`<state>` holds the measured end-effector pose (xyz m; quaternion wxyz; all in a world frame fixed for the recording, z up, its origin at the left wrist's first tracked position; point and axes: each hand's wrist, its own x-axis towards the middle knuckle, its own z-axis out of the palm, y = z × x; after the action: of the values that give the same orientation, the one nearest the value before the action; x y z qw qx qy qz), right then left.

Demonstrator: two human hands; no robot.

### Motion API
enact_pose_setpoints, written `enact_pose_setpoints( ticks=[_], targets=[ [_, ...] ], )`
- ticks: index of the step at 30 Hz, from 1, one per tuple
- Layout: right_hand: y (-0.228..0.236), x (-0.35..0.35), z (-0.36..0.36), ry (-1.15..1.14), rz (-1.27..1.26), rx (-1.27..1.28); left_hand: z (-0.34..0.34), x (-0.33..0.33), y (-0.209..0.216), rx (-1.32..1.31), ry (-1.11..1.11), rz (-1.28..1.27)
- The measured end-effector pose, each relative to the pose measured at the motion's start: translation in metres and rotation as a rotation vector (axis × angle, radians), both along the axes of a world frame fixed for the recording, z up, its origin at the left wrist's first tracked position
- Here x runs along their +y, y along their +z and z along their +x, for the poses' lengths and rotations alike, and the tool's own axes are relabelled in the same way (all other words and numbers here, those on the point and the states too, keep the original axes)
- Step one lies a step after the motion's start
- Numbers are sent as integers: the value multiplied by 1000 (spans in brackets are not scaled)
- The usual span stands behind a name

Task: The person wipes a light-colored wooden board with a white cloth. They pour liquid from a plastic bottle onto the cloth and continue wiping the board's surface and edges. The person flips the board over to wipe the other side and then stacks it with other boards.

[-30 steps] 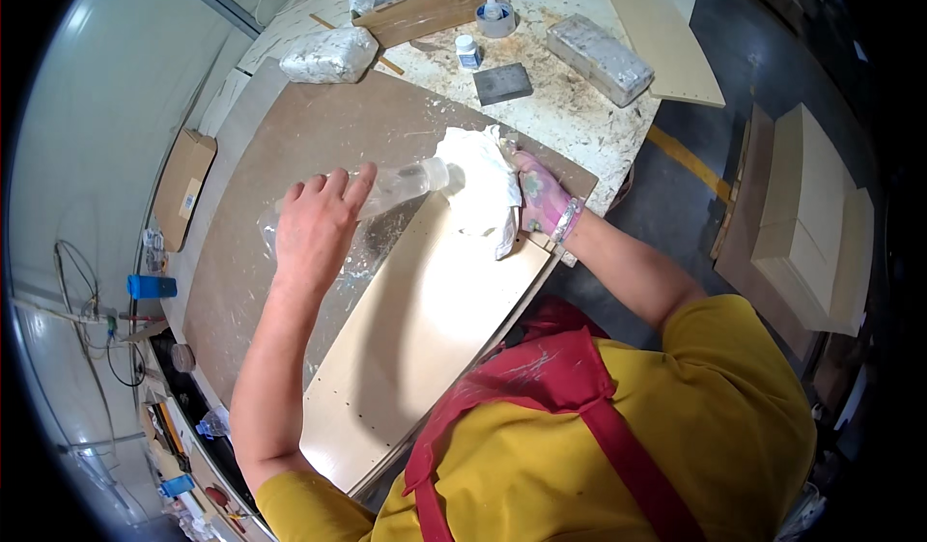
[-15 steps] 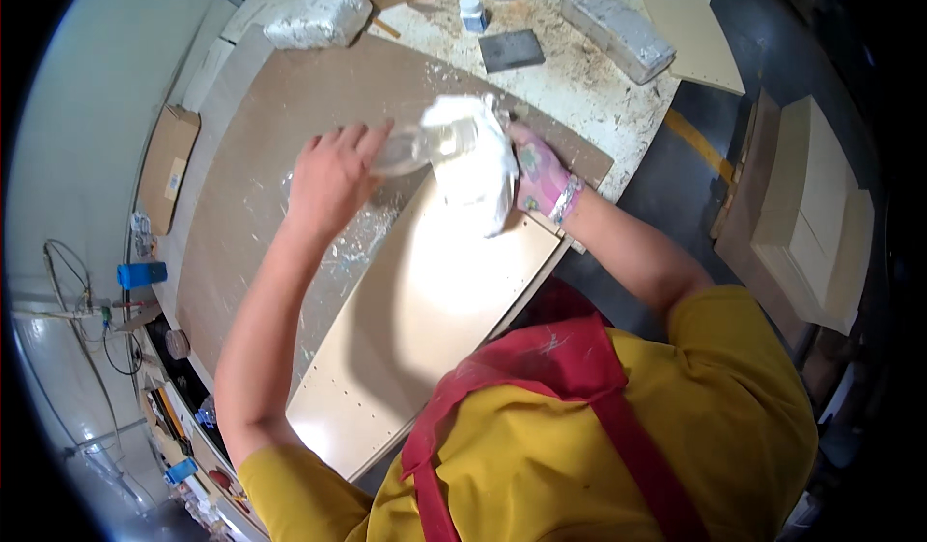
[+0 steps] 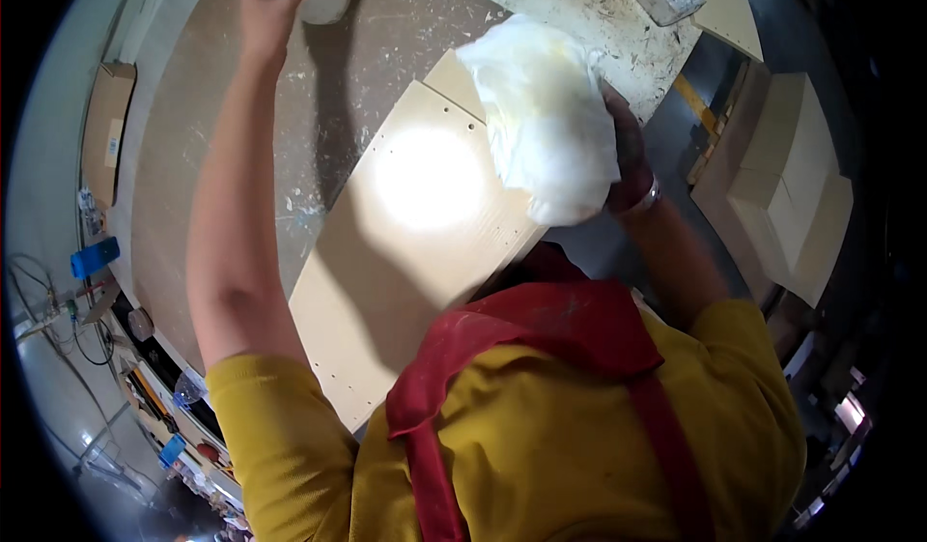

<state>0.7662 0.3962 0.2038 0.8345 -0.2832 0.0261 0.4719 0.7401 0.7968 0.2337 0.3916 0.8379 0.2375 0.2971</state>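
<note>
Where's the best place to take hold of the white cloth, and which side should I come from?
I'd pinch a fold at the left edge of the white cloth, coming from the left, above the drilled pale panel. The cloth looks soft and bunched, and the right hand already occupies its right side, while the left edge is unobstructed.

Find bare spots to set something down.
Free: brown sheet left of the left forearm; pale board between that forearm and the cloth. Crowded: the board's far right corner, behind the cloth; the sheet's far side, around left hand and bottle.
</note>
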Motion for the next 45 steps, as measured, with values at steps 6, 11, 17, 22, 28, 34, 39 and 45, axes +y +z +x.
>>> enact_pose_setpoints(
  ticks=[6,11,17,22,28,34,39,45],
  targets=[
    [-21,-4,-28,126,-277,-458,-42,22,-10,157,-60,28],
    [-13,-6,-28,221,-40,70,-254,-27,15,508,50,97],
    [-14,0,-30,218,32,3,-488,-131,1,777,315,246],
    [19,22,-25,114,-182,-371,-486,-154,-20,837,441,290],
    [25,108,-172,17,-168,-2506,-477,-151,-23,784,414,263],
    [37,124,-213,462,-698,-2350,-487,-151,-30,666,407,336],
    [38,127,-275,686,-517,-2438,-491,-148,-32,613,402,344],
    [54,141,-229,503,-837,-2419,-491,-147,-29,589,396,337]
  ],
)
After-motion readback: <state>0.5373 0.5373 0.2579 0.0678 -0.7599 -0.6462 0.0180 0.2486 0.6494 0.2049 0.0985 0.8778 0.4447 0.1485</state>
